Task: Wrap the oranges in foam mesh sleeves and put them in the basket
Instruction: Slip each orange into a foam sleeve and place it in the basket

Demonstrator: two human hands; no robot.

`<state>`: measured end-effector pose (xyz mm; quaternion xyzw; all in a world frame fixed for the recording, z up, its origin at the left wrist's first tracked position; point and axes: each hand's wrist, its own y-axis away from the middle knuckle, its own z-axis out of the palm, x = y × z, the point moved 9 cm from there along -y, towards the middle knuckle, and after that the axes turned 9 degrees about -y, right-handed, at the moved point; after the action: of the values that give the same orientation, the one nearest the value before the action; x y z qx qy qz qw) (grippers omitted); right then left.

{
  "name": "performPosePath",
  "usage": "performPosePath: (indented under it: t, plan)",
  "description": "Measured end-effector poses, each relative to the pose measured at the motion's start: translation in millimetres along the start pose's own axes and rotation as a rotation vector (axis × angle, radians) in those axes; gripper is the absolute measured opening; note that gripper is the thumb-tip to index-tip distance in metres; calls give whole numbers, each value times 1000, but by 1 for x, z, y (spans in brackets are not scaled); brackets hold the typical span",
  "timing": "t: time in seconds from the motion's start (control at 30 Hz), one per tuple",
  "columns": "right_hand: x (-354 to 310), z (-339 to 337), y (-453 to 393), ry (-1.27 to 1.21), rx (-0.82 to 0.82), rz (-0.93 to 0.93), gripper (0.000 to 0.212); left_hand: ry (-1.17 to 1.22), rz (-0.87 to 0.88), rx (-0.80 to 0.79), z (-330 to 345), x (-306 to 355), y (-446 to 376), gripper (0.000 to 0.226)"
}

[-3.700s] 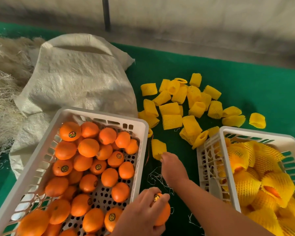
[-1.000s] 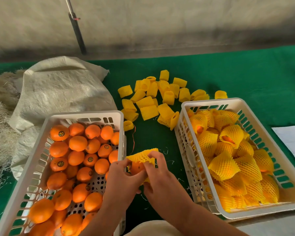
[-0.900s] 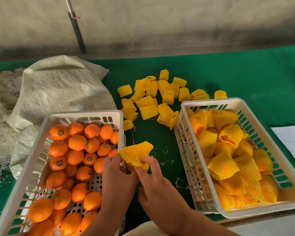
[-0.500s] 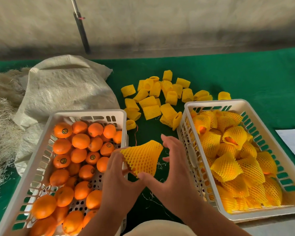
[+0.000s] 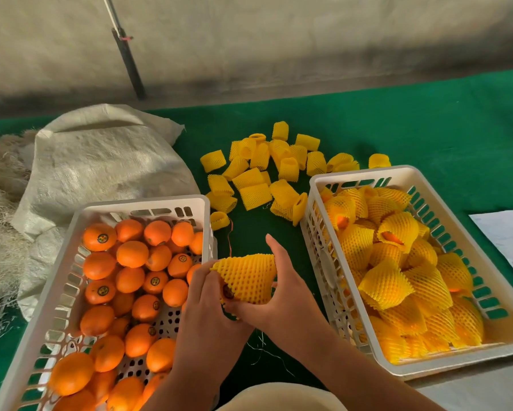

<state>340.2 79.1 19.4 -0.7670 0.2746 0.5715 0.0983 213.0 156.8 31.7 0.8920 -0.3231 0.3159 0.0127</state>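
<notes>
Between the two baskets I hold an orange in a yellow foam mesh sleeve (image 5: 248,277); only a sliver of the fruit shows at the sleeve's lower left. My left hand (image 5: 208,310) grips its left end and my right hand (image 5: 282,295) curls round its right side and underside. A white basket (image 5: 71,229) on the left holds several bare oranges (image 5: 132,253). The white basket (image 5: 427,182) on the right holds several sleeved oranges (image 5: 385,283). Loose yellow sleeves (image 5: 255,179) lie on the green cloth behind.
A white woven sack (image 5: 101,161) and pale straw (image 5: 0,226) lie at the left. A sheet of paper (image 5: 507,232) sits at the right edge. A dark pole (image 5: 127,57) leans at the wall behind. Loose threads lie on the green cloth (image 5: 427,129).
I picked up a sleeve and pulled it over the orange. In the last half second my right hand went from spread open beside the sleeve to curled round it.
</notes>
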Motion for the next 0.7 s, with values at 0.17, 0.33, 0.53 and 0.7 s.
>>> performPosePath:
  t: [0.17, 0.33, 0.53, 0.7]
  plan:
    - [3, -10, 0, 2, 127, -23, 112, -71, -39, -26, 4, 7, -1, 74]
    - [8, -21, -2, -31, 198, 14, 113, -57, -47, -33, 5, 15, 1, 66]
    - [19, -32, -2, -51, 271, 33, 108, -54, 87, -79, 8, 27, 10, 61]
    - [41, -89, -9, -25, 417, 26, 98, -175, 252, -135, 17, 13, 19, 48]
